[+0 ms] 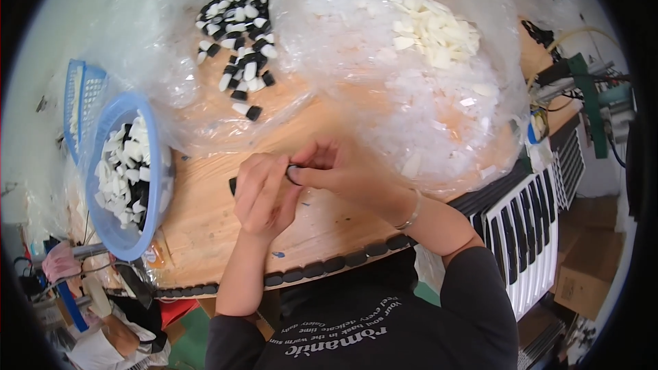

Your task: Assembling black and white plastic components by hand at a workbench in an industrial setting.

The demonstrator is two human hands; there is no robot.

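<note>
My left hand (264, 192) is closed, fingers pinched together over the middle of the table. A small black piece (293, 168) shows between its fingertips and my right thumb. The right hand (343, 168), a little motion-blurred, has its fingers curled and its thumb pressed at the same spot. At the outer side of my left hand, the end of another black piece (232, 186) peeks out; whether the hand grips it is hidden. Beyond my hands lies a heap of small black-and-white capped pieces (236, 17) on clear plastic.
A blue basin (164, 192) of black and white pieces stands at the left, by a blue basket (72, 96). Cream-white flat pieces (439, 34) lie on plastic film. Black pads (322, 267) line the table's near edge. A white rack (524, 233) stands right; another person's arm (120, 332) shows lower left.
</note>
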